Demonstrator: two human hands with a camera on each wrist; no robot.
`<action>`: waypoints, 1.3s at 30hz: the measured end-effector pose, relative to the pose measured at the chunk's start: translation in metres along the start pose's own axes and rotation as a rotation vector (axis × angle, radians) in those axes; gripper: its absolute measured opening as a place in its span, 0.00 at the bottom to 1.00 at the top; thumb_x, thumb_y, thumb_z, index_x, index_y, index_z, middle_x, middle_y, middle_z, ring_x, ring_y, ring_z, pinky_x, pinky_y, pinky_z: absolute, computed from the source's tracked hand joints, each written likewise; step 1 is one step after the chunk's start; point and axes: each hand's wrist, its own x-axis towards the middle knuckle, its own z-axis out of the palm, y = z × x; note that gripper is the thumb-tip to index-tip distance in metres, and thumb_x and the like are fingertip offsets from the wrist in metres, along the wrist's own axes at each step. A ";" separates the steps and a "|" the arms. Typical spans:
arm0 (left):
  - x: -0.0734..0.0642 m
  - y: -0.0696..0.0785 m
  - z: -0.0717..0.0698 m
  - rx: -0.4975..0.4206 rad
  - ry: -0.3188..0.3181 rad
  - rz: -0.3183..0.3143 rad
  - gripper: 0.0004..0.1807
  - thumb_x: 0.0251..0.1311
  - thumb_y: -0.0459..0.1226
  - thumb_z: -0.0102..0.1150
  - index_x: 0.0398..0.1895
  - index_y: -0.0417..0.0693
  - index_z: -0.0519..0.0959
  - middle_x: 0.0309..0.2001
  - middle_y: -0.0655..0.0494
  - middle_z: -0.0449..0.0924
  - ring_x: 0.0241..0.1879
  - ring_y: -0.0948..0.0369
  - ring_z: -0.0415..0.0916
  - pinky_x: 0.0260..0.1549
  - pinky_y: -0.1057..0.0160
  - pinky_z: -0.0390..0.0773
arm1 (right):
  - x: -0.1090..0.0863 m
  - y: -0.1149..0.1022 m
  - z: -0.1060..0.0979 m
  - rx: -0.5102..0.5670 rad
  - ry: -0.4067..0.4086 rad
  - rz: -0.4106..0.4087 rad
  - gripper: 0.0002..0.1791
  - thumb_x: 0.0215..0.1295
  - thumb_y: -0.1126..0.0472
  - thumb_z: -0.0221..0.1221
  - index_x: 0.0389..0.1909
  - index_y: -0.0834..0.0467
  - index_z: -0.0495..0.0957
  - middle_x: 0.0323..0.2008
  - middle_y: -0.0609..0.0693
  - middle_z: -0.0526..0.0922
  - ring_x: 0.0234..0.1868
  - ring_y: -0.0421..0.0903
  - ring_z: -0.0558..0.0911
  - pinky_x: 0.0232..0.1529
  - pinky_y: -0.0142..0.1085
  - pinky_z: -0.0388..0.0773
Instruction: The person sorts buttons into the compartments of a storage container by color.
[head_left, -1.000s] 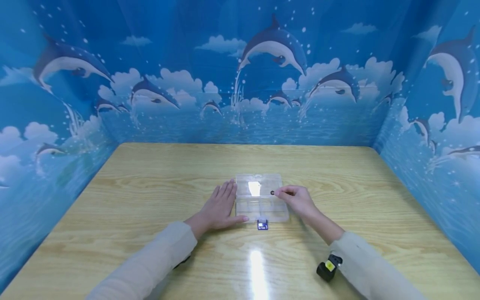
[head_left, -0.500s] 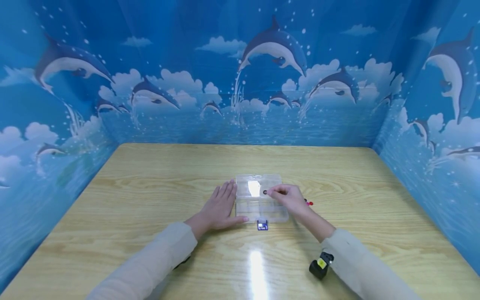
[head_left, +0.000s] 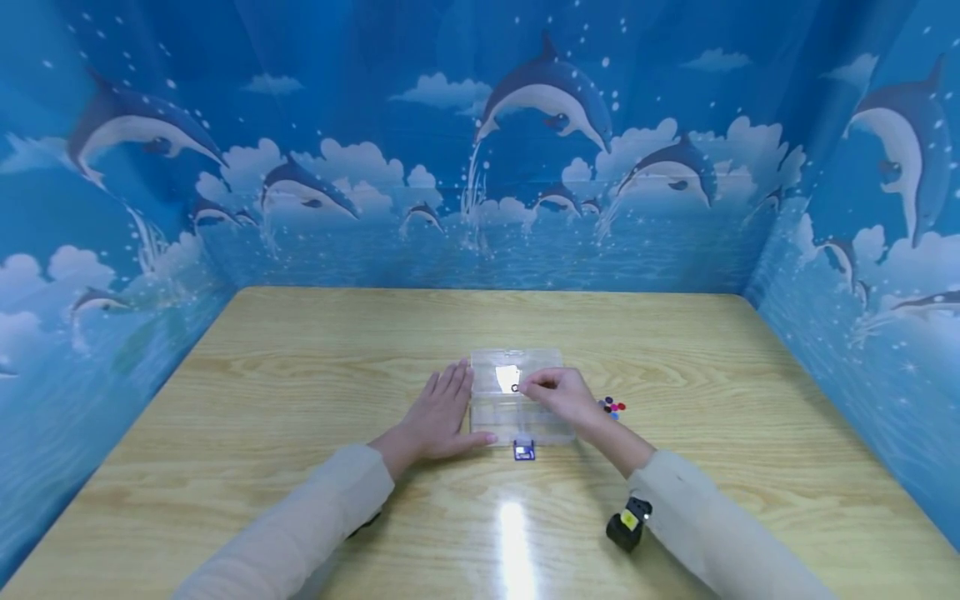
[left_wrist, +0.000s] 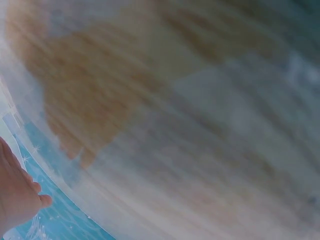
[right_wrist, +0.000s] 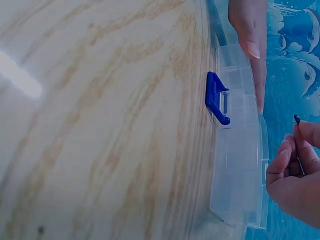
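A clear plastic compartment box (head_left: 483,412) lies on the table with its lid (head_left: 483,367) folded back and its blue latch (head_left: 524,452) towards me. My left hand (head_left: 438,421) is spread flat at the box's left side, thumb along the front edge; part of it shows in the left wrist view (left_wrist: 17,195). Above the box, my right hand (head_left: 562,396) pinches a small dark round piece (head_left: 515,387) between thumb and forefinger. The right wrist view shows this dark piece (right_wrist: 297,119) edge-on at the fingertips, raised over the box.
Several small round pieces (head_left: 615,407) in red, pink, blue and dark colours lie on the table right of the box, partly behind my right wrist. A black device with a yellow mark (head_left: 628,521) sits at my right sleeve. Dolphin-print curtains (head_left: 375,208) enclose the table.
My right hand has moved left over the box, carrying the dark round piece with it. The coloured pieces on the right have come into sight. The left hand stays put.
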 end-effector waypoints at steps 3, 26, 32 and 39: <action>0.000 -0.001 0.001 0.005 0.000 0.003 0.56 0.56 0.68 0.40 0.72 0.35 0.40 0.74 0.40 0.34 0.73 0.46 0.36 0.71 0.46 0.42 | 0.002 -0.002 0.003 -0.017 -0.007 0.007 0.11 0.60 0.63 0.58 0.38 0.67 0.80 0.37 0.56 0.83 0.32 0.40 0.75 0.35 0.30 0.74; 0.001 -0.001 0.002 0.008 0.004 0.008 0.56 0.56 0.68 0.41 0.72 0.34 0.41 0.74 0.39 0.35 0.73 0.45 0.37 0.70 0.45 0.44 | 0.013 -0.013 0.027 -0.139 -0.059 0.016 0.06 0.58 0.64 0.60 0.33 0.62 0.82 0.35 0.53 0.84 0.35 0.41 0.77 0.38 0.29 0.77; 0.001 0.000 0.001 0.012 0.003 0.003 0.56 0.56 0.68 0.41 0.72 0.35 0.42 0.74 0.39 0.36 0.73 0.45 0.37 0.70 0.44 0.45 | 0.017 -0.015 0.033 -0.194 -0.084 -0.044 0.06 0.59 0.66 0.59 0.32 0.64 0.82 0.33 0.55 0.85 0.32 0.40 0.78 0.37 0.29 0.77; 0.001 0.001 0.000 0.018 -0.006 0.001 0.56 0.56 0.68 0.41 0.72 0.35 0.41 0.74 0.39 0.35 0.73 0.46 0.37 0.70 0.45 0.44 | 0.016 -0.021 0.036 -0.237 -0.091 -0.045 0.06 0.58 0.66 0.59 0.30 0.66 0.82 0.30 0.55 0.85 0.29 0.39 0.77 0.33 0.27 0.76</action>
